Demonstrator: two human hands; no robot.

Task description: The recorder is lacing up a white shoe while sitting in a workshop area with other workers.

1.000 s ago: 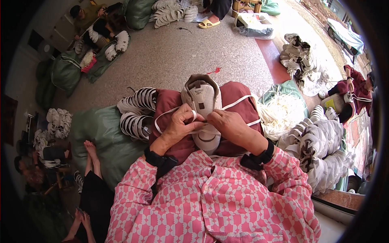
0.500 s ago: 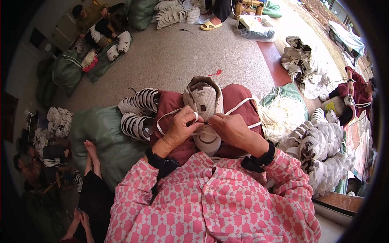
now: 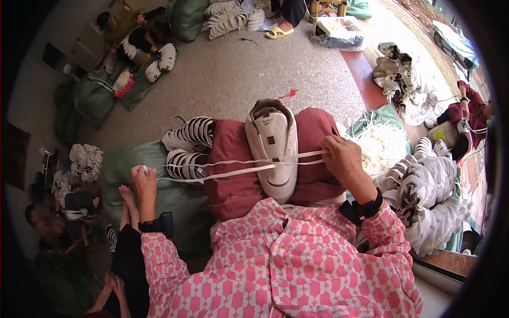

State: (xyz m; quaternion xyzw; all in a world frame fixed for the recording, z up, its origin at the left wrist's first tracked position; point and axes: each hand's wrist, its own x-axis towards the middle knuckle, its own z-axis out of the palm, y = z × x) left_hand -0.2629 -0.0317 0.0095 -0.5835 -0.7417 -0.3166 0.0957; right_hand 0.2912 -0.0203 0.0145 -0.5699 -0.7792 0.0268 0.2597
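Note:
A beige and brown sneaker [image 3: 282, 139] rests on my lap between my maroon-clad thighs, its toe toward me. White shoelace [image 3: 225, 174] passes through the lower part of its lacing and stretches out to both sides. Far out to the left, my left hand [image 3: 144, 183] is closed on lace, with two strands running from it to the shoe. My right hand [image 3: 345, 160] pinches lace at the right, above my thigh; the strands between it and the shoe are shorter. Both hands are apart from the shoe.
Stacked striped shoe uppers [image 3: 188, 143] lie by my left leg, near a green sack [image 3: 124, 159]. Loose white laces [image 3: 379, 143] and piled uppers [image 3: 429, 196] are at my right. Other people sit around the floor, one with bare feet [image 3: 129, 201] close by my left.
My hands have moved from close together over the shoe to wide apart. The left has gone far left, the right a little right, and the lace is now drawn out between them.

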